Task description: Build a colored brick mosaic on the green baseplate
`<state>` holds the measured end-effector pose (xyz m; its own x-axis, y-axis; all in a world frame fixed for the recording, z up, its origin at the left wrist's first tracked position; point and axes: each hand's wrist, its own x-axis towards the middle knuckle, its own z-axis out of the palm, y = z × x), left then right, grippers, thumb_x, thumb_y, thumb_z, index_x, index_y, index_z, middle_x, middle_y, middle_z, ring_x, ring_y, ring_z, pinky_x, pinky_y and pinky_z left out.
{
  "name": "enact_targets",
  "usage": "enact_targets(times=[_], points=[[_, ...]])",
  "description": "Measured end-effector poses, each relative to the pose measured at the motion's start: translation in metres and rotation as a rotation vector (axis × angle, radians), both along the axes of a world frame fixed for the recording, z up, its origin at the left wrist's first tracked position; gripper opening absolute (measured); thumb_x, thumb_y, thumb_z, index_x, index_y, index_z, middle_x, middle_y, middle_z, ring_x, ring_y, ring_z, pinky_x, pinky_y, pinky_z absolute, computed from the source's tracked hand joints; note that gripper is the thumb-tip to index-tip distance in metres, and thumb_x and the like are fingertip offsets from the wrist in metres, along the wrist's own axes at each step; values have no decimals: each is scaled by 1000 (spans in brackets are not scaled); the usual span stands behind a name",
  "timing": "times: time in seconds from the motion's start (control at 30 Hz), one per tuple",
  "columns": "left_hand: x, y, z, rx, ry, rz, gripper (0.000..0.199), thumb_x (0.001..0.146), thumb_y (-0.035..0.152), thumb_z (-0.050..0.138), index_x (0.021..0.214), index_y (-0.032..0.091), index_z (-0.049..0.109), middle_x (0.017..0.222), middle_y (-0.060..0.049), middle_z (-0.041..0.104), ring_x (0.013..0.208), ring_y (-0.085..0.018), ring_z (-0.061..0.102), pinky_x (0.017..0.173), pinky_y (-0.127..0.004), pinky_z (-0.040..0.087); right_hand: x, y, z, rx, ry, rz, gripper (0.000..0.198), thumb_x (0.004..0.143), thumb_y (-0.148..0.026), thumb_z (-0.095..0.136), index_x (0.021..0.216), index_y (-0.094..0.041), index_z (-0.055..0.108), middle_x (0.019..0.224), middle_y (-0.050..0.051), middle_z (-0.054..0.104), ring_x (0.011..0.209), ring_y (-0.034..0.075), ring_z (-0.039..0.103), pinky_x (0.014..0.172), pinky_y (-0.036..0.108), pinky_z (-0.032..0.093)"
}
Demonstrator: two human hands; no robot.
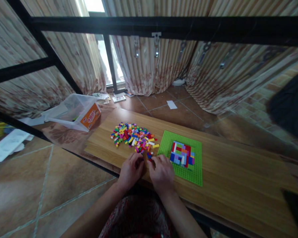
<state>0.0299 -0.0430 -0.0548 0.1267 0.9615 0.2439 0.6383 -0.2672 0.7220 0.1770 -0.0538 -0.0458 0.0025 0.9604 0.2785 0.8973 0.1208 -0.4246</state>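
Note:
My left hand (131, 169) is closed, its fingers curled in over the front of the wooden table. Whatever its fingertips hold, if anything, is hidden. Close beside it, my right hand (163, 172) is closed too, thumb and forefinger drawn together. A dark blue building brick (149, 154) shows right at the right fingertips; I cannot tell whether they grip it. Beyond both hands lies a loose pile of colourful building bricks (132, 135). To the right, a green baseplate (198, 158) carries a low block of red, blue, white and other bricks (182, 154).
The long wooden table (240, 178) runs across in front of me. A clear plastic box (64, 120) with an orange label stands at the left. Black metal bars (149, 24) cross above. Papers (172, 104) lie on the tiled floor, and a dark shape (291, 102) is at far right.

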Motion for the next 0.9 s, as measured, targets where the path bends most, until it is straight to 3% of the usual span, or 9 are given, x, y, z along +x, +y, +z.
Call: enact_targets(times=[0.2, 0.4, 0.57, 0.77, 0.9], points=[[-2, 1, 0, 14, 14, -18, 10, 85, 19, 54, 95, 21, 58, 88, -2, 61, 75, -14, 59, 69, -27, 49, -7, 0, -3, 23, 30, -26, 14, 91, -20, 55, 82, -20, 66, 81, 6, 62, 83, 21, 56, 77, 33, 41], [-1, 2, 2, 39, 34, -12, 10, 86, 21, 53, 94, 21, 58, 85, -2, 61, 71, -14, 58, 66, -26, 49, 8, -16, 5, -42, 442, -28, 12, 89, -23, 55, 83, -20, 65, 80, 2, 67, 74, 16, 61, 70, 27, 45], [-1, 4, 2, 72, 53, -7, 8, 85, 21, 53, 92, 21, 58, 84, -2, 61, 70, -14, 59, 66, -27, 49, 54, -38, 13, -74, 727, -168, 16, 84, -35, 62, 83, -20, 68, 81, 3, 71, 74, 18, 65, 69, 28, 50], [-1, 4, 1, 72, 59, -2, 9, 86, 23, 54, 93, 21, 59, 88, -2, 63, 73, -14, 60, 68, -27, 50, 125, -44, 1, 7, 777, -430, 28, 75, -46, 70, 83, -19, 72, 81, 6, 74, 75, 21, 68, 71, 34, 53], [-1, 5, 1, 69, 74, 3, 8, 86, 24, 55, 92, 20, 59, 86, -2, 63, 72, -14, 60, 68, -27, 49, 144, -35, -4, 11, 784, -461, 32, 75, -48, 69, 85, -18, 73, 82, 7, 74, 74, 22, 68, 72, 35, 54]])
